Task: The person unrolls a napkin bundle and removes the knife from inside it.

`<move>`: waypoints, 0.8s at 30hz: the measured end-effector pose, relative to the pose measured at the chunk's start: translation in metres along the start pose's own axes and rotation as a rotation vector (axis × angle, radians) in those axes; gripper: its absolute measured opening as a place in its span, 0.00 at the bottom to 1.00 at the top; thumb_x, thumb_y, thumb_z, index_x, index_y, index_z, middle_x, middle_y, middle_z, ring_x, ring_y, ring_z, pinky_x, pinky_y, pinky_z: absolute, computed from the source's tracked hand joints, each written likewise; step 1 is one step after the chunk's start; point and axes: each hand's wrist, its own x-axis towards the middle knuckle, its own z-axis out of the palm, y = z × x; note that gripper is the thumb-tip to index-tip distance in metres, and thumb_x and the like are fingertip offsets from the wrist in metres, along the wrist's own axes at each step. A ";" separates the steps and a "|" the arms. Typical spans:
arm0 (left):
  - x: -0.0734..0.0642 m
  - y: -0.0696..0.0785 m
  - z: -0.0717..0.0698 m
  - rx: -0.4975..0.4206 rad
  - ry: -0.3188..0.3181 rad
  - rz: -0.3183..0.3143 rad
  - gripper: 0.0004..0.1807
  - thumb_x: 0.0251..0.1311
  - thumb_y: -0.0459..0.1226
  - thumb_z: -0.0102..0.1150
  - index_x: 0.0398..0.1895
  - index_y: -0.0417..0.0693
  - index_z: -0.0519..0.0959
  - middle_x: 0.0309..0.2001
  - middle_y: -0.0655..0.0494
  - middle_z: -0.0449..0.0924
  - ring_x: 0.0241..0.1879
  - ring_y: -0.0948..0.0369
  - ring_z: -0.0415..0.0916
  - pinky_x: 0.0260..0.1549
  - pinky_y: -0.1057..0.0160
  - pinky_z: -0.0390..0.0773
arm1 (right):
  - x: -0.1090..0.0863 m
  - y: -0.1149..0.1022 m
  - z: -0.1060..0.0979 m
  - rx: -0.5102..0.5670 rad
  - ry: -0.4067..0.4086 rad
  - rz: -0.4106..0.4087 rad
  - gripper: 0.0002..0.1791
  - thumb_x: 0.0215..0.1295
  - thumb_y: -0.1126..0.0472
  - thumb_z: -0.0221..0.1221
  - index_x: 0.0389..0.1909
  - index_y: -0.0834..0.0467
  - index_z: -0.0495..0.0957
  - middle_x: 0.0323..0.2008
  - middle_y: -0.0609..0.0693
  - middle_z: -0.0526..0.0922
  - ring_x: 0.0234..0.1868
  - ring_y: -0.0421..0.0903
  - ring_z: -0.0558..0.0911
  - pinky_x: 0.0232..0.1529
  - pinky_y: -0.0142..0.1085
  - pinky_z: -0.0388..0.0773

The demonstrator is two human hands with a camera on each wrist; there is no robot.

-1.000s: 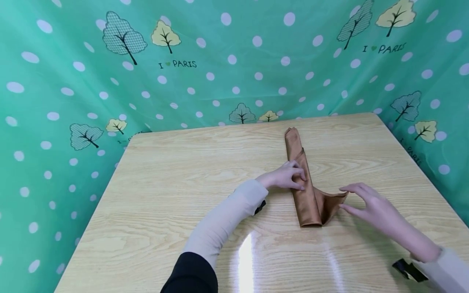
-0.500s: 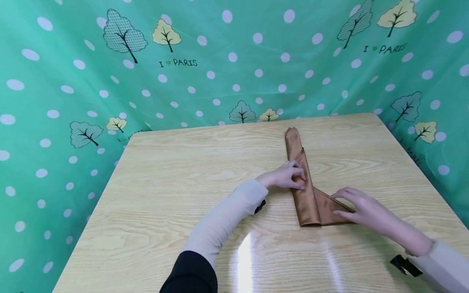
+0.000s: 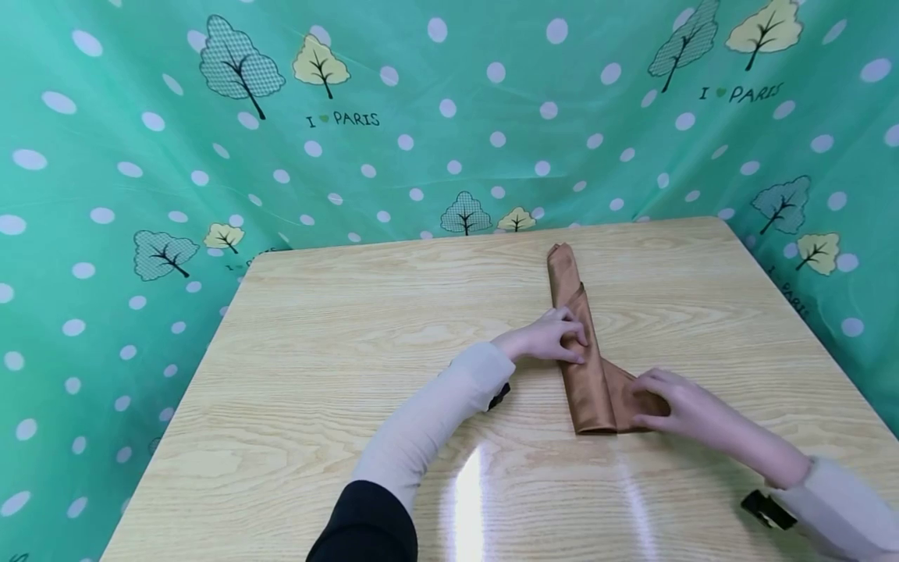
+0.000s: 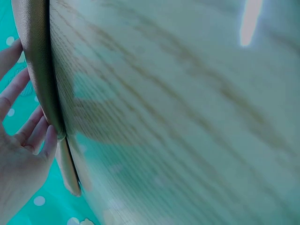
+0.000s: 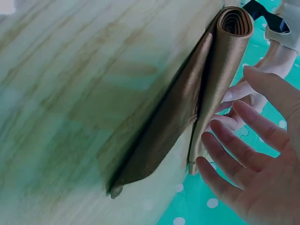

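Note:
A brown satin cloth, rolled into a long narrow bundle, lies on the table's right half. From its near end a flat flap spreads to the right, its outer part turned up under my right hand. The right wrist view shows that hand's fingers spread and slightly bent beside the roll, whose end has a spiral of layers. Across the middle of the bundle rests my left hand, its thumb and fingers touching the top. In the left wrist view its fingers lie along the cloth's edge.
The wooden table has a glossy top with a bright light reflection near its front. Behind it and at both sides hangs a green dotted curtain printed with trees. A black strap sits at the right wrist.
My right hand let the flap lie out flat, then moved left and nearer the roll, and the flap's outer part is now turned inward. The left hand stays in place.

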 end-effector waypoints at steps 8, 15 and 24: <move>-0.001 -0.001 0.001 0.007 0.005 0.009 0.15 0.51 0.49 0.60 0.40 0.55 0.76 0.49 0.55 0.62 0.49 0.62 0.57 0.45 0.74 0.57 | -0.001 0.005 0.006 0.065 -0.065 -0.022 0.19 0.39 0.61 0.69 0.35 0.60 0.77 0.32 0.46 0.75 0.31 0.42 0.75 0.29 0.33 0.72; 0.000 -0.002 0.002 0.003 0.001 -0.001 0.15 0.50 0.49 0.60 0.40 0.56 0.76 0.48 0.56 0.63 0.47 0.64 0.57 0.43 0.75 0.56 | -0.003 0.006 0.012 0.063 -0.104 -0.022 0.16 0.40 0.58 0.68 0.32 0.55 0.76 0.32 0.42 0.72 0.32 0.40 0.73 0.31 0.34 0.71; 0.000 -0.001 0.004 -0.008 0.001 -0.012 0.15 0.51 0.49 0.60 0.40 0.56 0.76 0.49 0.56 0.62 0.48 0.63 0.56 0.44 0.75 0.56 | -0.003 0.009 0.021 0.034 -0.027 -0.099 0.16 0.34 0.63 0.70 0.25 0.53 0.74 0.29 0.41 0.67 0.29 0.36 0.66 0.27 0.31 0.65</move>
